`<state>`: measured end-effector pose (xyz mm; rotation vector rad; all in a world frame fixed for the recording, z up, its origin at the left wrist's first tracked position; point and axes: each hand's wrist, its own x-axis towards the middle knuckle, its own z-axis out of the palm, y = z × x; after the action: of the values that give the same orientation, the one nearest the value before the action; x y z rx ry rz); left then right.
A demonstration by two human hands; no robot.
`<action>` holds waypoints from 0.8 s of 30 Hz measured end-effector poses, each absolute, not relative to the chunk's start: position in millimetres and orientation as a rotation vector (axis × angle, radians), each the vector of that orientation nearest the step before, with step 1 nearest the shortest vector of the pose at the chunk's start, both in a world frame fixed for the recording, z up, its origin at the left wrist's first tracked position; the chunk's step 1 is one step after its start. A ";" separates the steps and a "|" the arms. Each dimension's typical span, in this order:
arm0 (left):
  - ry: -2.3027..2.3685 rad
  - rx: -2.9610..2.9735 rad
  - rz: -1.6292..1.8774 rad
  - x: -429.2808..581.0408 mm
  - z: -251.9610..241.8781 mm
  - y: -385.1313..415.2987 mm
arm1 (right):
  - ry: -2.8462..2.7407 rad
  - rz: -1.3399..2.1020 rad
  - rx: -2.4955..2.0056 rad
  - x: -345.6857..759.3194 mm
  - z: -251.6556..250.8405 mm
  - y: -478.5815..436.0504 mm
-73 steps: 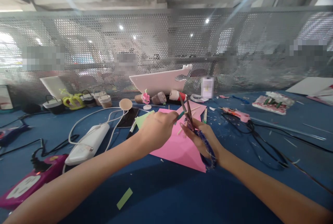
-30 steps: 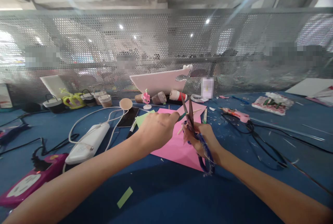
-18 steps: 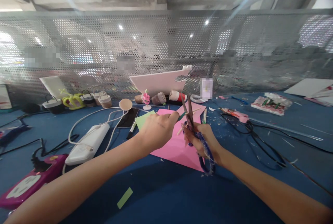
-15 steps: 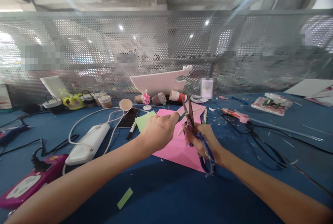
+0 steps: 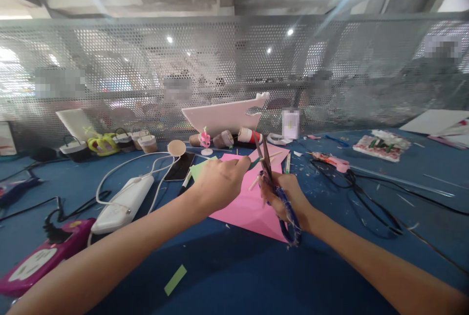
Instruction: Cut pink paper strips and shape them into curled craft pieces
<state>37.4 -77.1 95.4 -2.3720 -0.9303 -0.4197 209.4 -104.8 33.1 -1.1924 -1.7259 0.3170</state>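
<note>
My left hand (image 5: 223,180) is closed, with a small dark green strip (image 5: 254,162) pinched at its fingertips. Blue-handled scissors (image 5: 269,171) are gripped in my right hand (image 5: 287,190), their blades pointing up and slightly parted. The strip reaches the blades; a pale thin stick (image 5: 276,154) shows just beyond, and I cannot tell whether it joins the strip. Under both hands lies a pink paper sheet (image 5: 252,220) with another short stick on it. A light green paper (image 5: 198,169) sits partly behind my left hand.
To the left are a white power strip (image 5: 122,202), a phone (image 5: 180,166) and a magenta device (image 5: 47,256). A pink glue gun (image 5: 331,161) with a black cord lies right. Paper cups (image 5: 250,135) and a white board (image 5: 223,115) stand behind. A green paper scrap (image 5: 175,280) lies in front.
My left hand has shifted slightly left and the scissors' blades have tipped a little. Both hands keep their grip; the view moved slightly.
</note>
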 end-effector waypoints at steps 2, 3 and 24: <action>-0.879 -2.309 -0.436 39.0 93.6 -79.1 | -1.691 0.352 -1.183 208.5 33.7 -105.2; -0.844 -2.265 -0.456 39.7 92.7 -79.6 | -1.671 0.402 -1.172 207.9 33.7 -105.7; -1.094 -2.284 -0.502 39.1 93.5 -70.9 | -1.572 0.625 -1.247 198.3 30.0 -112.4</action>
<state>39.1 -70.9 93.5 -2.2837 -1.0943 -0.5018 198.3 -112.4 30.0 -1.2470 -1.5718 0.6249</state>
